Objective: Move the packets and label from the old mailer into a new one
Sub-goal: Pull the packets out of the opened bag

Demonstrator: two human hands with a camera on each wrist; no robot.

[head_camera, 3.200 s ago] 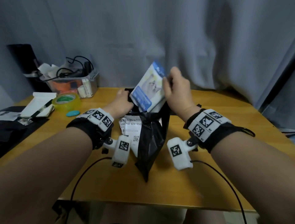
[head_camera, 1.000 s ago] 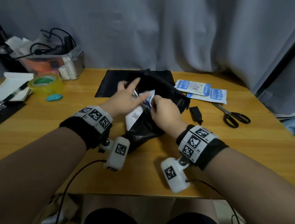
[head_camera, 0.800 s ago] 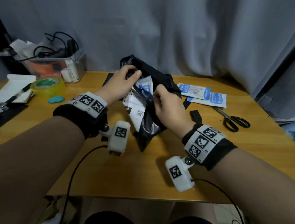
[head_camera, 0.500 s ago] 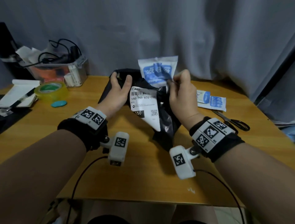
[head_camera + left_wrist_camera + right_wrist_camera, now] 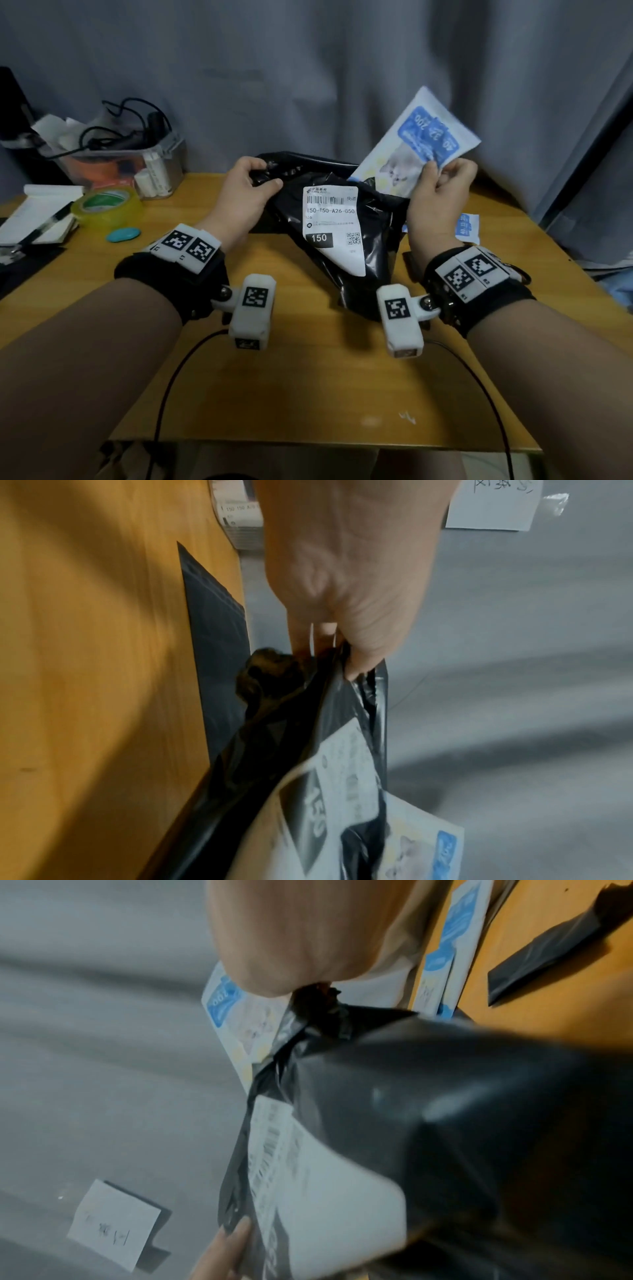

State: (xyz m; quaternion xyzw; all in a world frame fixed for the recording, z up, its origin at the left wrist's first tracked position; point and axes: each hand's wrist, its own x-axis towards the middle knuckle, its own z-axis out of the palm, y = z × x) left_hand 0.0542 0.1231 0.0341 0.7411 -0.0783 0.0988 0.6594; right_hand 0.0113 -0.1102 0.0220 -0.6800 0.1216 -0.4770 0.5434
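The old black mailer (image 5: 376, 253) hangs over the table, its white label (image 5: 330, 226) facing me. My left hand (image 5: 267, 178) grips the mailer's top left edge, thumb on the front. My right hand (image 5: 435, 171) pinches the lower corner of a blue-and-white packet (image 5: 418, 137), which stands tilted to the right above the mailer's mouth. In the left wrist view a flat black new mailer (image 5: 212, 642) lies on the table behind the old mailer (image 5: 308, 723). Another packet (image 5: 467, 226) lies on the table past my right wrist, also seen as packets (image 5: 455, 947) in the right wrist view.
At back left stand a clear bin of cables (image 5: 130, 161), a yellow tape roll (image 5: 106, 205), a teal oval (image 5: 122, 235) and a notepad with pen (image 5: 44, 216). A cut black strip (image 5: 548, 950) lies right of the mailer. A grey curtain (image 5: 308, 68) closes the back.
The packet has swung up and right from over the mailer's mouth, tilting with my right hand. My left hand still holds the mailer's edge; the label now faces me flatter.
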